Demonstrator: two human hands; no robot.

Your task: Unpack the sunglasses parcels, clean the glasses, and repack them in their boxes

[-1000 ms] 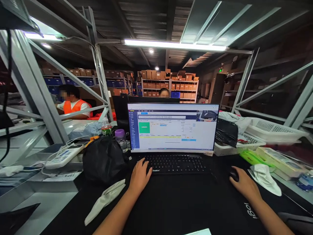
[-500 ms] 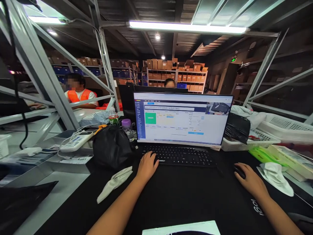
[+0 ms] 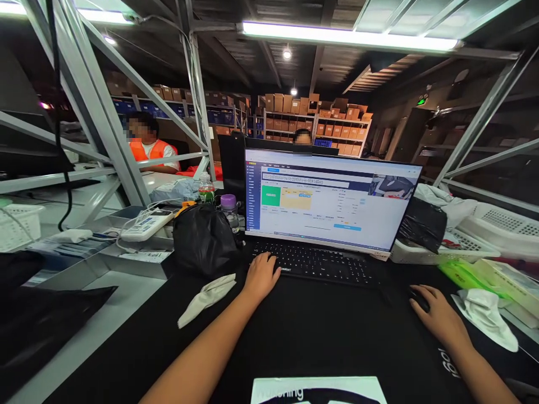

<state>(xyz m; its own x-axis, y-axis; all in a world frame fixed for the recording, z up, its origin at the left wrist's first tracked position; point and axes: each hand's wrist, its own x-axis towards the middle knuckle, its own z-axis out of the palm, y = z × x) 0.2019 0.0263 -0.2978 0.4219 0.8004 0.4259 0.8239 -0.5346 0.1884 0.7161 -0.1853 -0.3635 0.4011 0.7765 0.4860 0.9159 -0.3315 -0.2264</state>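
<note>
Desk mat (image 3: 320, 336) unchanged; hands stay, right probably on mouse (image 3: 419, 297).

View swung left — white sheet (image 3: 319, 390) (printed) now at bottom edge.

A matt black mat (image 3: 320, 336) covers the bench. The keyboard (image 3: 320, 262) is black plastic with matt keys. The bag (image 3: 204, 238) at the mat's left edge is glossy, crinkled black plastic; the cloth (image 3: 206, 292) beside it is pale, soft fabric. The racking (image 3: 105, 112) is smooth grey metal.
</note>
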